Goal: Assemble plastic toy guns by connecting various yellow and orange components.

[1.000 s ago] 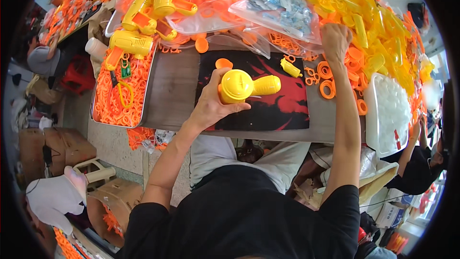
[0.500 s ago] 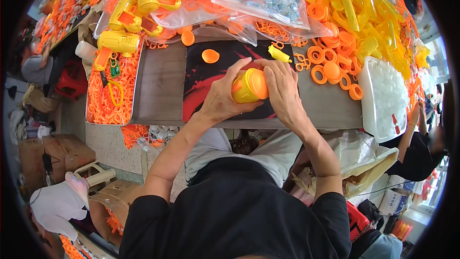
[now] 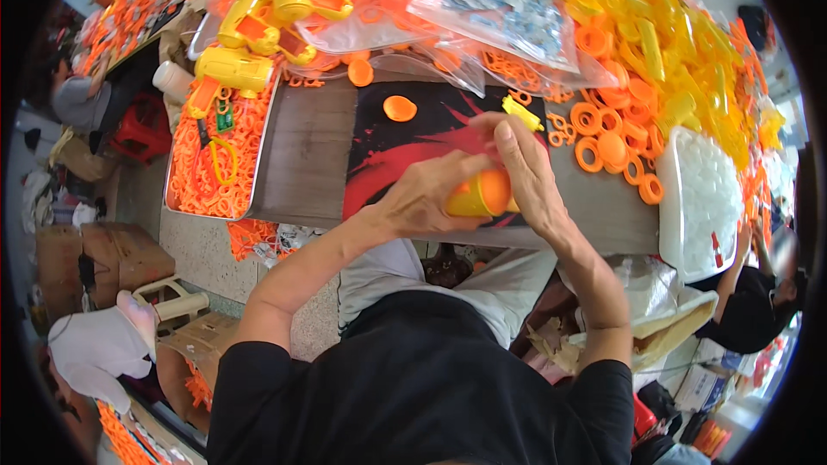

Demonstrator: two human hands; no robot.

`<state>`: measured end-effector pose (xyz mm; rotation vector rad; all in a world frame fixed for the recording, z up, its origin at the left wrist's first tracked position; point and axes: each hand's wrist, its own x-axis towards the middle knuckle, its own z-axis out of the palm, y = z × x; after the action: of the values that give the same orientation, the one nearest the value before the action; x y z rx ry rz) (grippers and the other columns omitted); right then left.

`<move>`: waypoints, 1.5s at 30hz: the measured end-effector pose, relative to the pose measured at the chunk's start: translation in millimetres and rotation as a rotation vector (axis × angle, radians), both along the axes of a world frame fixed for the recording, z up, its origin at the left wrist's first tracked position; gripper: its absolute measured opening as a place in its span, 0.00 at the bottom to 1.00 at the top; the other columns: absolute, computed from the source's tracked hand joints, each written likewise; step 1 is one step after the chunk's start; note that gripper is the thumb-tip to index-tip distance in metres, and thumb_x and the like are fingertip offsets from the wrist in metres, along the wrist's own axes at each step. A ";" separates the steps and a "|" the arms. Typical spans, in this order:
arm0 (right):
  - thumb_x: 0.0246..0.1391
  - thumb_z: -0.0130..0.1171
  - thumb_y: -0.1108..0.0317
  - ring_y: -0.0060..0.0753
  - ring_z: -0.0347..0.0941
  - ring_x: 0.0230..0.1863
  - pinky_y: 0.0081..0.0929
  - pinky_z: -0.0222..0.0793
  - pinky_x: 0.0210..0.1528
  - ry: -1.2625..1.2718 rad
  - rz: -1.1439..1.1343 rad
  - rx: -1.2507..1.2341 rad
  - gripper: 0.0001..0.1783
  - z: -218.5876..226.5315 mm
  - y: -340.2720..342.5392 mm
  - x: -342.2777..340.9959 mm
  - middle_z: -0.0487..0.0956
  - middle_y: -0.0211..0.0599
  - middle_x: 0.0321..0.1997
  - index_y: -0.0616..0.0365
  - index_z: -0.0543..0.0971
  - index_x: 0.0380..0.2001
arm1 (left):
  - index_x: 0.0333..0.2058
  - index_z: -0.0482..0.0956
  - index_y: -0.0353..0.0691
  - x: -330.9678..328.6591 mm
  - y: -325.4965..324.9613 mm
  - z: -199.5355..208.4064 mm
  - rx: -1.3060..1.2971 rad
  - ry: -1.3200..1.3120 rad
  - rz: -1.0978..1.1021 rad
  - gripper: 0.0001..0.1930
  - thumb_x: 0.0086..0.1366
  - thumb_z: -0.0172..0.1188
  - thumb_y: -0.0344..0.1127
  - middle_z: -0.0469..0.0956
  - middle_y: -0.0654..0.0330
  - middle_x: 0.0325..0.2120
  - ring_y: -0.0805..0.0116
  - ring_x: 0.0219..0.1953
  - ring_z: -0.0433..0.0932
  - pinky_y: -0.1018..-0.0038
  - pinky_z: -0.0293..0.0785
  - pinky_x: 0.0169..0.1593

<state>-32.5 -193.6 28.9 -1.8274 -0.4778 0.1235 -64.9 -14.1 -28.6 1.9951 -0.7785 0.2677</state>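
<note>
In the head view, the left hand [image 3: 428,195] grasps a yellow cylindrical part [image 3: 466,201] above the near edge of a black-and-red mat [image 3: 379,155], apparently to steady it; the right hand [image 3: 525,174], fingers extended and gripping nothing, faces the part's orange end [image 3: 494,189], contact unclear.

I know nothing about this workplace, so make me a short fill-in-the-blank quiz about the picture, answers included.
1. The left hand grips a yellow part whose round end is ____.
2. A loose orange piece lies on a mat patterned in black and ____.
3. The white bin stands to the mat's ____.

Missing words: orange; red; right.
</note>
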 end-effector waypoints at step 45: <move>0.63 0.59 0.72 0.29 0.71 0.58 0.29 0.68 0.61 0.159 0.495 0.392 0.20 -20.3 36.0 29.5 0.72 0.40 0.60 0.62 0.72 0.57 | 0.58 0.63 0.39 -37.2 85.3 16.4 -0.730 0.330 0.318 0.36 0.54 0.73 0.31 0.72 0.58 0.48 0.70 0.49 0.76 0.72 0.76 0.53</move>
<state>-3.0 -157.5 8.6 -1.2789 -0.7751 0.4750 -102.1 71.3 -12.2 1.3979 -0.1068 0.3367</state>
